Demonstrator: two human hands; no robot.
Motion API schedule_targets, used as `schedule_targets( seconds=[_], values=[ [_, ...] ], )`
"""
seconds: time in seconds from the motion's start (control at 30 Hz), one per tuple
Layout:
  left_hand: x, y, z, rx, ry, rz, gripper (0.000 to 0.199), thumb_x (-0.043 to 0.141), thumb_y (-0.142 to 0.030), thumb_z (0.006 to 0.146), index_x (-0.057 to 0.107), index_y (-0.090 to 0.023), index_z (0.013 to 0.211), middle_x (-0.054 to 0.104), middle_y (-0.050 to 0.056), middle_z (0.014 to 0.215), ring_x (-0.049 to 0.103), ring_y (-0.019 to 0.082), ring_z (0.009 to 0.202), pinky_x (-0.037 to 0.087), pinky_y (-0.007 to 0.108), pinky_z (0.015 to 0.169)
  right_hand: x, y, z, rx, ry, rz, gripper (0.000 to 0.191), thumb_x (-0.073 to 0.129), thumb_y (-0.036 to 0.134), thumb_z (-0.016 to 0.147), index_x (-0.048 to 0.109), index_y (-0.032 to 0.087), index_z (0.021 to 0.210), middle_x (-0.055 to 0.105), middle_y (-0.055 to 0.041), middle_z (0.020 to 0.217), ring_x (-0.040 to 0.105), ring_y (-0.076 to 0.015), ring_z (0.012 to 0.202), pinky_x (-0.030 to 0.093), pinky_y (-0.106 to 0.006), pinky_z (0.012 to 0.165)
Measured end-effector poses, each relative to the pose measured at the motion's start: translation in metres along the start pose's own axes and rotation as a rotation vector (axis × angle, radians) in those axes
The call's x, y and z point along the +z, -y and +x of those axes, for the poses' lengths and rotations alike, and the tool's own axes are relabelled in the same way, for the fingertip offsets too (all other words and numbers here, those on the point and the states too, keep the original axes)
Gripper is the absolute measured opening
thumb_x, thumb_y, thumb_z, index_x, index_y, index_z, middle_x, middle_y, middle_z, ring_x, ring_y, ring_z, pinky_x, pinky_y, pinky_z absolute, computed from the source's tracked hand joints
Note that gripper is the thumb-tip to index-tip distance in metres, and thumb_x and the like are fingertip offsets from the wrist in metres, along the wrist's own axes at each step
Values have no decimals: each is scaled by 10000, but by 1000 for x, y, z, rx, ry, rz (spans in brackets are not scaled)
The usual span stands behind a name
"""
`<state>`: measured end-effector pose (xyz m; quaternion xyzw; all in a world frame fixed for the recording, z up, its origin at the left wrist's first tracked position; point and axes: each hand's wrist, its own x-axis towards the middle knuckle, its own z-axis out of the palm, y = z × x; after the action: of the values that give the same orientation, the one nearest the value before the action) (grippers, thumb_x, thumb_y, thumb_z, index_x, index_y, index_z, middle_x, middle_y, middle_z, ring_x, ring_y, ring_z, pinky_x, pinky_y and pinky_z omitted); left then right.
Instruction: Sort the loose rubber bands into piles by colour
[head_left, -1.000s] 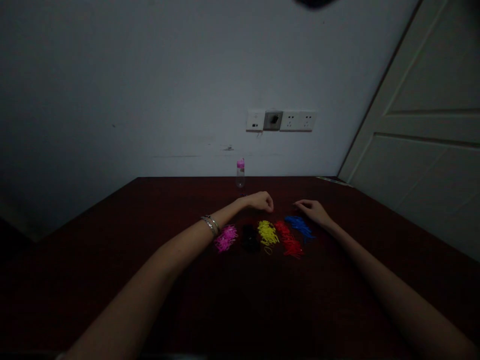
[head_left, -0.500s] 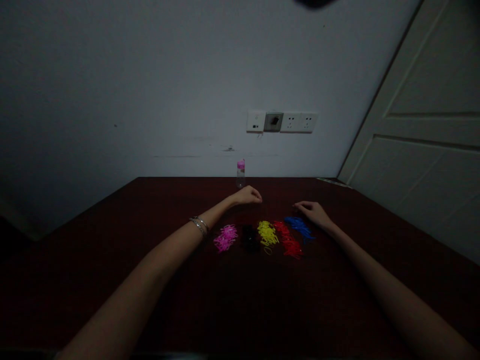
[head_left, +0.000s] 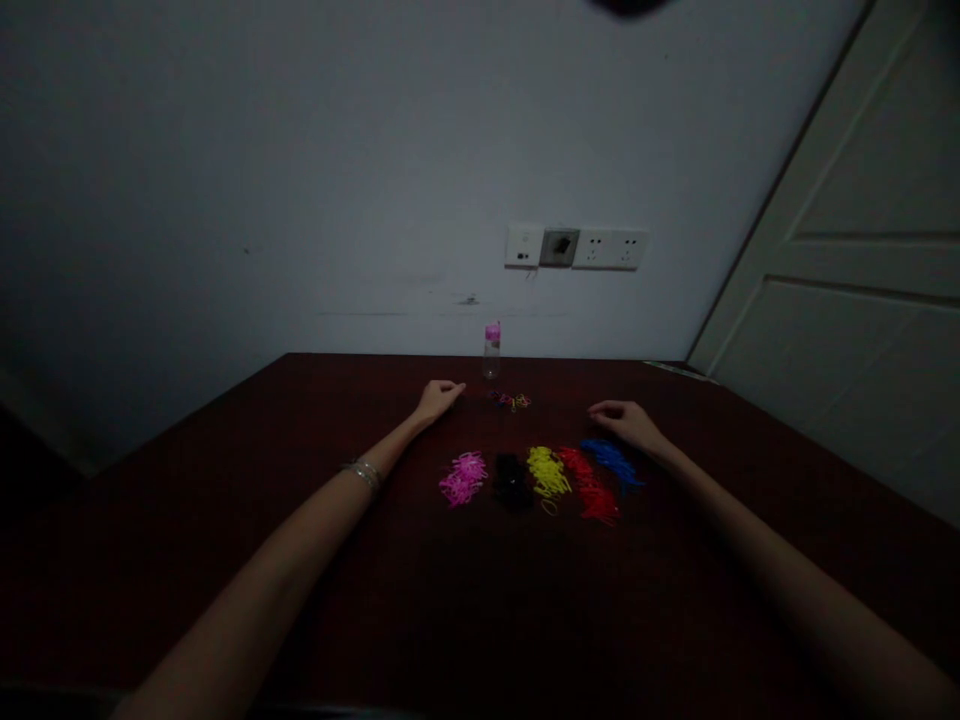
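Observation:
My left hand (head_left: 439, 400) rests on the dark red table, fingers closed together, left of a small mixed cluster of coloured rubber bands (head_left: 512, 401). Whether anything is in its fingers is hidden. My right hand (head_left: 626, 420) has curled fingers and thumb tip close together, just beyond the blue rubber bands (head_left: 611, 462); anything pinched there is too small to see. Between my forearms lie heaps of pink rubber bands (head_left: 463, 479), black rubber bands (head_left: 512, 482), yellow rubber bands (head_left: 548, 472) and red rubber bands (head_left: 589, 485), side by side.
A clear bottle with a pink top (head_left: 491, 350) stands at the back of the table (head_left: 480, 610), near the wall. Sockets and switches (head_left: 576, 248) are set in the wall above it. At the right is a pale panelled door (head_left: 847, 260). The light is dim.
My left hand has drawn back to the left, and the mixed rubber bands now show where it was. My right hand keeps its pose. The whole view has shifted slightly.

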<state>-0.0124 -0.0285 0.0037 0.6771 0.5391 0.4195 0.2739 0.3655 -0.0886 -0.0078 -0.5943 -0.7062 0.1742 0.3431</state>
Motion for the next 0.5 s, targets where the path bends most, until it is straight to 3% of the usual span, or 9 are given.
schedule_targets(
  seconds=[0.1,0.27,0.5],
  values=[
    [0,-2,-2,-14,5,-17,369,531,-455,717,663,-113,671,425,-46,421,376,87,453,293,213,491,10,25,10,-62,65,-36,343,514,359,732,673,132,933,686,-53,782,606,-177,686,459,-267,613],
    [1,6,1,25,22,-17,398,504,-477,735,669,-118,687,443,-40,431,402,91,458,315,217,509,38,69,35,-251,148,-169,244,522,258,749,691,173,903,687,-58,910,608,-181,821,446,-266,758],
    [1,9,0,53,37,-26,458,451,-515,765,660,-112,700,434,-40,427,416,94,449,324,219,516,67,83,59,-209,236,-280,209,553,228,753,689,184,906,683,-56,895,609,-164,807,434,-228,718]
  ],
)
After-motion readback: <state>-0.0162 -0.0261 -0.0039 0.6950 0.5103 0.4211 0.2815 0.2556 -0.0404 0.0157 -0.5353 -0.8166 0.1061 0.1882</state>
